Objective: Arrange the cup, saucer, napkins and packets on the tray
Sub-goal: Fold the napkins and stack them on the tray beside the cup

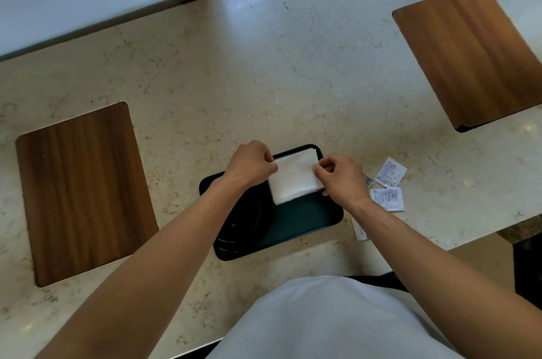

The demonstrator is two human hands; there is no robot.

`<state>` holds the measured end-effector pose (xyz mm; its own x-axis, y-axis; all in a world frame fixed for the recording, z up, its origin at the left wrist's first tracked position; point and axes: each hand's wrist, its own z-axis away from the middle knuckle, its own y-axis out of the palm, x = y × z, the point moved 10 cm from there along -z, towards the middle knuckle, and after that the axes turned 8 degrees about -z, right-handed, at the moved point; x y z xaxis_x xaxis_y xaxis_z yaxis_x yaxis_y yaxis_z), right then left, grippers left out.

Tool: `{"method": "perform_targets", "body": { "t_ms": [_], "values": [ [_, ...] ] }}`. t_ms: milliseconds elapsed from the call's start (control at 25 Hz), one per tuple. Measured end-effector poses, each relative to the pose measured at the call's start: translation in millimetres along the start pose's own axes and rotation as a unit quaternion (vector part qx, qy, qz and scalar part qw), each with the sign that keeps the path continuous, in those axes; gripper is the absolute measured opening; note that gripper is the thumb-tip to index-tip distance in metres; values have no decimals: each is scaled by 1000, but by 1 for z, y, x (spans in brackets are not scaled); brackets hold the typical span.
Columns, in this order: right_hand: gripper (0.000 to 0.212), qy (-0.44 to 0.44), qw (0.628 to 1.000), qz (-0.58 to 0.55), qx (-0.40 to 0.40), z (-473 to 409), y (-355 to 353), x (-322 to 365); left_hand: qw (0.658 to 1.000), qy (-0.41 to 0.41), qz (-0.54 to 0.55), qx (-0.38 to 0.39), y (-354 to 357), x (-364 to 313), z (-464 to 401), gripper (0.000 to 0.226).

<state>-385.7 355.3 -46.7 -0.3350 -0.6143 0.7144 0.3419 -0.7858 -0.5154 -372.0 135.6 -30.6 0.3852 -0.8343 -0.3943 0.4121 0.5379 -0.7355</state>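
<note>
Squaring up a stack of white folded paper napkins (pixel 294 178) is the step in hand: the left hand (pixel 249 166) and the right hand (pixel 340 179) pinch it from opposite short edges, each grip closed to a fingertip pinch on the paper, thumbs on top. The stack lies in the far right part of the dark green rounded rectangular tray (pixel 308 220), which sits on the pale marble-patterned worktop (pixel 264 79) just in front of the person. On the tray's left part rests a dark round glossy saucer (pixel 243 223), partly hidden under the left forearm; whether a cup stands on it I cannot tell from this view, and none shows elsewhere on the worktop.

Off the tray, just to its right, lie small white printed paper packets (pixel 387 198), one more farther back and a narrow one nearer the person, partly covered by the right wrist. Two brown wooden inset panels (pixel 82 191) flank the scene and play no part.

By my reading the napkins are nearly settled. Next comes letting go without dragging the top sheets askew, then gathering the loose packets and laying them on the bare strip of tray nearest the person, beside the saucer
</note>
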Motion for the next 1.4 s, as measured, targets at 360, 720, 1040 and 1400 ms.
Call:
{"method": "perform_targets", "body": {
  "t_ms": [360,720,1040,1400],
  "values": [
    [22,-33,996,60,-49,-2,-11,9,997,5,-78,-8,-4,2,1,16],
    [15,-47,995,80,-38,2,-15,4,984,42,-169,-49,-18,-4,2,17],
    [17,-93,992,68,-50,21,-35,7,977,145,-127,-89,-12,-55,37,32],
    [19,-55,986,112,-113,65,-103,-58,968,237,-38,-67,51,-138,88,20]
  ]
}}
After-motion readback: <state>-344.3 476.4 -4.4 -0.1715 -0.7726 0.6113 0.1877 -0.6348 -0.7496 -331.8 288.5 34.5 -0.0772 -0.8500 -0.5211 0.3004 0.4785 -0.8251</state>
